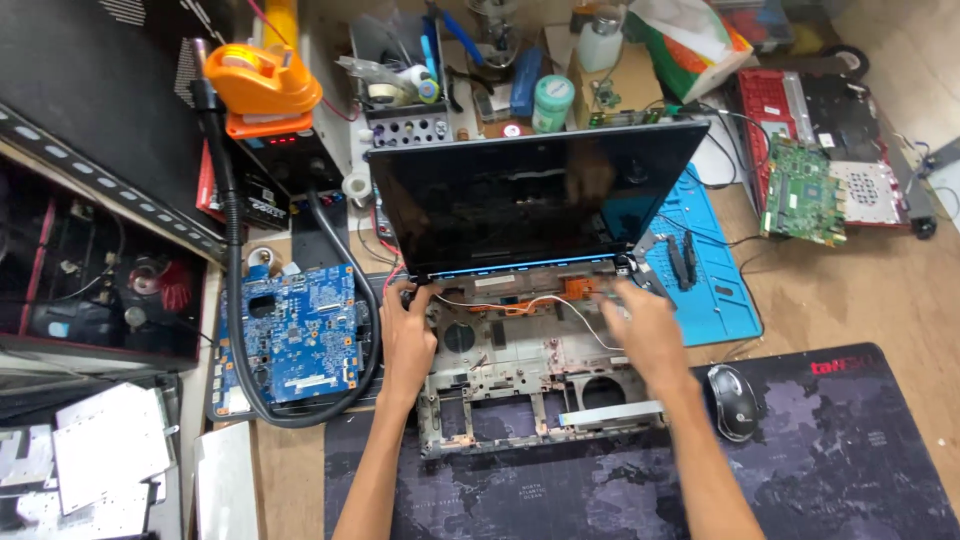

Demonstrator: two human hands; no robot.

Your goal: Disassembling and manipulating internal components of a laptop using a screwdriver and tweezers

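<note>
A stripped laptop base frame lies on a dark desk mat, with its black screen standing open behind it. My left hand rests on the frame's left side, fingertips near the left hinge. My right hand lies on the frame's right side, fingers pointing toward the right hinge and the thin white cable that runs across the frame. Whether either hand pinches anything is hidden by the fingers.
A blue circuit board lies left of the frame, ringed by a thick black hose. A mouse sits at the right. Behind it a blue work mat, a green board on a red laptop shell, tool holders and an orange tape dispenser.
</note>
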